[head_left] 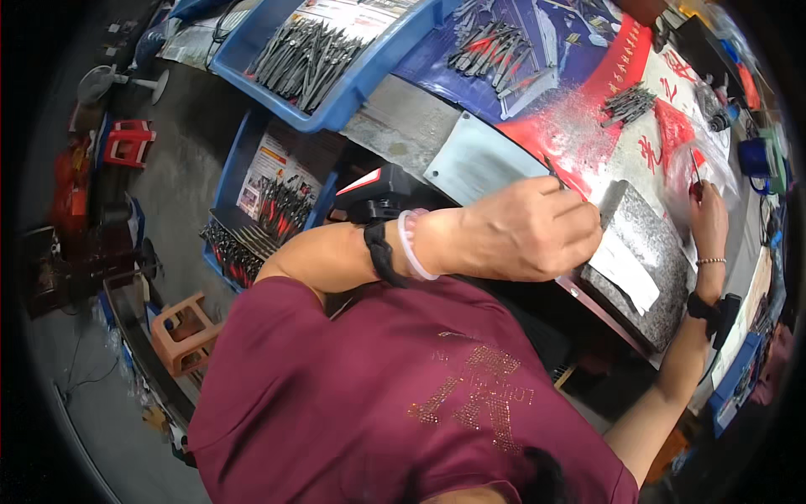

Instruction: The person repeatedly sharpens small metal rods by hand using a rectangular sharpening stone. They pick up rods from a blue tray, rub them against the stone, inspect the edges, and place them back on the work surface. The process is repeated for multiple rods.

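Head view showed the person bent over a bench, with a grey block taken as the reference point. The left hand was curled shut just left of the block, pinching a thin dark tool whose tip stuck up above the knuckles; what kind of tool could not be told. The right hand lay just right of the block, fingers closed on a small red-handled tool inside a clear bag. A white slip rested on top of the block. Above the block, a small heap of metal tools lay on a red sheet. Far to the upper left of the block, a blue tray held many grey pliers. Well left of the block and lower, a second blue bin held red-handled pliers.
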Demonstrator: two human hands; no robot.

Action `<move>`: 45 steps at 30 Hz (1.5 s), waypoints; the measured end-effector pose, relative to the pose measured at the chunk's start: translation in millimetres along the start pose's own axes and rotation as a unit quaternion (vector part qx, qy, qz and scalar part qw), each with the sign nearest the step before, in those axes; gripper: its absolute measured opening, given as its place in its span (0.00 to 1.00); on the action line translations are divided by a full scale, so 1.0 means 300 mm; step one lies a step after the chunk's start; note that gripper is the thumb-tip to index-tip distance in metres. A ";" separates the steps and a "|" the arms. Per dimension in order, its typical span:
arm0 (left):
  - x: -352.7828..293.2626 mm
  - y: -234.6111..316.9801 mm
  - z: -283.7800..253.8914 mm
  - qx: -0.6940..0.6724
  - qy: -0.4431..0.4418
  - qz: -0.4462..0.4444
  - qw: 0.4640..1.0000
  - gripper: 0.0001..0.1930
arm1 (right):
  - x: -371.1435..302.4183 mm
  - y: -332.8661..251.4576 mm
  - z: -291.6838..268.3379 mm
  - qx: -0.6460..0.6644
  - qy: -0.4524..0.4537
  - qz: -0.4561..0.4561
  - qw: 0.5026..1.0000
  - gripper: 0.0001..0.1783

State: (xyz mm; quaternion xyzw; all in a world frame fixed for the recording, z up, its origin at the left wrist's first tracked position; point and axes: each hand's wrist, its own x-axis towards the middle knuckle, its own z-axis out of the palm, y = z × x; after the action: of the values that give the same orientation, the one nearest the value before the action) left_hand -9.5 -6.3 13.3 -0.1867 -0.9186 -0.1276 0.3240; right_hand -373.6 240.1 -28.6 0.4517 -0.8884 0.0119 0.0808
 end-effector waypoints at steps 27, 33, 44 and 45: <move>-0.092 0.328 0.051 -0.374 -0.269 0.157 0.873 0.08 | -0.143 -1.110 -0.300 0.620 -0.361 -0.230 0.658 0.27; -0.133 0.175 -0.098 -0.439 -0.401 -0.030 0.803 0.09 | -0.207 -1.149 -0.297 0.597 -0.228 -0.297 0.709 0.25; -0.133 0.144 -0.124 -0.422 -0.382 -0.024 0.822 0.08 | -0.285 -1.168 -0.352 0.568 -0.179 -0.306 0.743 0.23; -0.134 0.146 -0.121 -0.419 -0.375 -0.018 0.826 0.08 | -0.298 -1.171 -0.365 0.551 -0.175 -0.309 0.755 0.25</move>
State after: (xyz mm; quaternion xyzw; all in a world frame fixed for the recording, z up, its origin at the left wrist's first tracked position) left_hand 58.1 9.5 19.8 -0.3219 -0.8305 -0.4264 -0.1574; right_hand -24.6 114.0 47.5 0.6623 -0.5389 0.3942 -0.3399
